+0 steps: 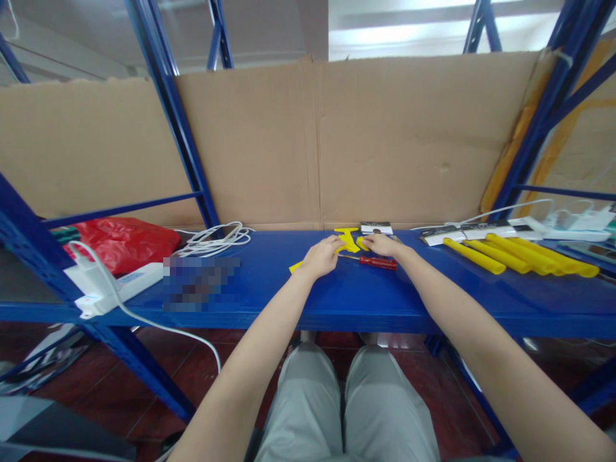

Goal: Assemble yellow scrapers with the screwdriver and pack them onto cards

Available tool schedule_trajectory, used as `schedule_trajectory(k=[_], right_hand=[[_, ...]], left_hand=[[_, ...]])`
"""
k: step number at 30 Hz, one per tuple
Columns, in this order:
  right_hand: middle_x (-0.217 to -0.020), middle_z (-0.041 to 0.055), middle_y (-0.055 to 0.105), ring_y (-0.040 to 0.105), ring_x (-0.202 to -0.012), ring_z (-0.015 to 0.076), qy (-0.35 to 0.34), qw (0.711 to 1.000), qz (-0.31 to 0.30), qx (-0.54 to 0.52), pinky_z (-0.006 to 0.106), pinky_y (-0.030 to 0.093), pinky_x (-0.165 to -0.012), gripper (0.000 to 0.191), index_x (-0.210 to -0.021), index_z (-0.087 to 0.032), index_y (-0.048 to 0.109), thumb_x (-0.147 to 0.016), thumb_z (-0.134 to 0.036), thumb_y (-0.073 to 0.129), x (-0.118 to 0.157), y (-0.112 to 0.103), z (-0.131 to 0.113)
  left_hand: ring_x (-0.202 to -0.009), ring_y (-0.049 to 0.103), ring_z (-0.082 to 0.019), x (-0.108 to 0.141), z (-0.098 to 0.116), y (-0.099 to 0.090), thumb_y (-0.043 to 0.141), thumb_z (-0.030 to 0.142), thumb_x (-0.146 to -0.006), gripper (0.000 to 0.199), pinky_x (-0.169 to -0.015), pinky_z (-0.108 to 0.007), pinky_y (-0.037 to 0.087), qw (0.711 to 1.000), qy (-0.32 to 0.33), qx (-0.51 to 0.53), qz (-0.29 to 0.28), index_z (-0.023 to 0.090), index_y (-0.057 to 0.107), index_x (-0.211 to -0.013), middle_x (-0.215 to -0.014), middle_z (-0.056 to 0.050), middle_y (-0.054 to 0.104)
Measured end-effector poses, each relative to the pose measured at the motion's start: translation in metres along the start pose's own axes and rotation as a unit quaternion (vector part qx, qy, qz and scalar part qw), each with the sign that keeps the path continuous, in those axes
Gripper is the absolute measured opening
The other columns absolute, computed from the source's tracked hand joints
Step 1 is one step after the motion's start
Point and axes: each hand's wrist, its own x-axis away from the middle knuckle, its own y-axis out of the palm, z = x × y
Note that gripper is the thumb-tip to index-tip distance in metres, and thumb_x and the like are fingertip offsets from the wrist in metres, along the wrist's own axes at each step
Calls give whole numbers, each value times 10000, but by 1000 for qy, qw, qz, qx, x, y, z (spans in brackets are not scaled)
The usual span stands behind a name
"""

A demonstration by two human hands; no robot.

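Observation:
My left hand (323, 255) is closed around a yellow plastic tool (347, 241). Its T-shaped end shows beyond my fingers, and a yellow length sticks out behind the hand toward the left. Just to the right, my right hand (382, 244) has its fingers bent at a small yellow piece (362, 243), which it seems to pinch; the fingertips are partly hidden. A screwdriver (378, 262) with a red handle lies on the blue shelf in front of the right hand, its shaft pointing left. Behind the hands sits a small black-and-white pack (376, 228).
Several yellow tubes (524, 255) lie on the right of the blue shelf (269, 289), before flat black-and-white packs (471, 231). At left are a red plastic bag (128, 244), a coiled white cable (214, 240) and a power strip (122, 289). Cardboard (375, 141) walls the back.

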Motion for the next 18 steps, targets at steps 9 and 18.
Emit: schedule_trajectory(k=[9, 18], right_hand=[[-586, 5, 573, 468, -535, 91, -29, 960, -20, -278, 210, 350, -518, 373, -681, -142, 643, -813, -483, 571, 22, -14, -29], [-473, -33, 480, 394, -444, 58, 0, 913, -84, -399, 192, 284, -422, 171, -591, -149, 557, -716, -224, 646, 31, -10, -47]], left_hand=[[-1137, 575, -179, 1, 4, -3, 479, 52, -822, 447, -961, -300, 479, 1000, -27, 4, 4, 226, 593, -1216, -1251, -47, 586], [-1254, 494, -192, 0, 4, -4, 464, 67, -829, 572, -999, -324, 457, 998, -42, 28, 38, 222, 415, -1378, -1384, -71, 499]])
